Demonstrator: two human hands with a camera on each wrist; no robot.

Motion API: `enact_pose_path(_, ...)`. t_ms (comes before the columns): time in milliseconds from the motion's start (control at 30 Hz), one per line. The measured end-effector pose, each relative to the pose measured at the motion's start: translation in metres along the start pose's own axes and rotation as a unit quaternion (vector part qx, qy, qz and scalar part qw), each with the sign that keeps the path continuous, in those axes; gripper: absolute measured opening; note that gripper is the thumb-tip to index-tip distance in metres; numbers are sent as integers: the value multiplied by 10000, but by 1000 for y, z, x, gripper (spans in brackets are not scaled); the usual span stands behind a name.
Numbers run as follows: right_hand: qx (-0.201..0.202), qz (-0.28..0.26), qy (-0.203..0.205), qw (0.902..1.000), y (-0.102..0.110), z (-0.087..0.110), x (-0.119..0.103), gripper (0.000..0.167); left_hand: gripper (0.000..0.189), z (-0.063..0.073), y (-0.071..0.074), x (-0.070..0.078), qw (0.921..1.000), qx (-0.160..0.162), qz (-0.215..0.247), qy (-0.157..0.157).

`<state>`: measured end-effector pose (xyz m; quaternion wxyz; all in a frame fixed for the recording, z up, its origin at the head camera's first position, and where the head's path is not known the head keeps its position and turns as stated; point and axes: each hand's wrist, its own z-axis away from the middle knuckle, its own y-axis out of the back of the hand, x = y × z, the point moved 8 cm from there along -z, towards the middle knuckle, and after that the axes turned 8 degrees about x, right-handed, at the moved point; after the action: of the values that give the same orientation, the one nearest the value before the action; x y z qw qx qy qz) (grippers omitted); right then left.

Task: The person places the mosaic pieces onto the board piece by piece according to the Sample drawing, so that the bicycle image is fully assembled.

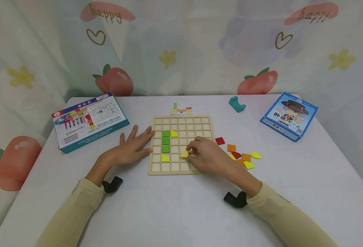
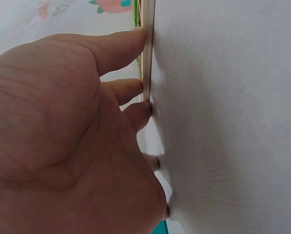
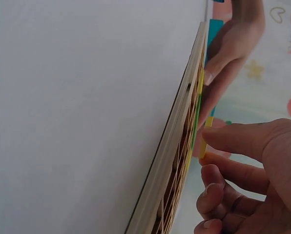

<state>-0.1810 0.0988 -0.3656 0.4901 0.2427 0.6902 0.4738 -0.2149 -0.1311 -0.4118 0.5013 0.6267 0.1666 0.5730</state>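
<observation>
A wooden grid board [image 1: 181,117] lies on the table. Three green square tiles [image 1: 165,141] form a column in it, with one yellow quarter-circle tile [image 1: 174,133] right of the top one and another [image 1: 165,158] below the column. Between thumb and index finger, my right hand [image 1: 209,156] pinches a yellow quarter-circle tile [image 1: 184,154] over the board's lower middle. The right wrist view shows that pinched tile [image 3: 209,124] edge-on, raised off the grid. My left hand [image 1: 129,147] has its fingers spread, thumb and fingertips touching the board's left edge [image 2: 148,58].
Right of the board lie loose tiles: red [image 1: 220,141], orange [image 1: 231,148] and yellow [image 1: 255,155]. A pattern card [image 1: 181,106] and a teal curved piece [image 1: 237,104] are behind. A bead-set box [image 1: 90,121] stands left, a blue box [image 1: 289,116] right.
</observation>
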Motion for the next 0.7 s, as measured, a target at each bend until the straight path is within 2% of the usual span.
enact_pose_path(367,25,-44,200,9998,-11,-10,-28,22,73,0,1,2,10000,10,-8,18)
enact_pose_path(700,-1,-18,314,9995,-21,-14,-38,22,73,1,1,2,10000,-15,4,47)
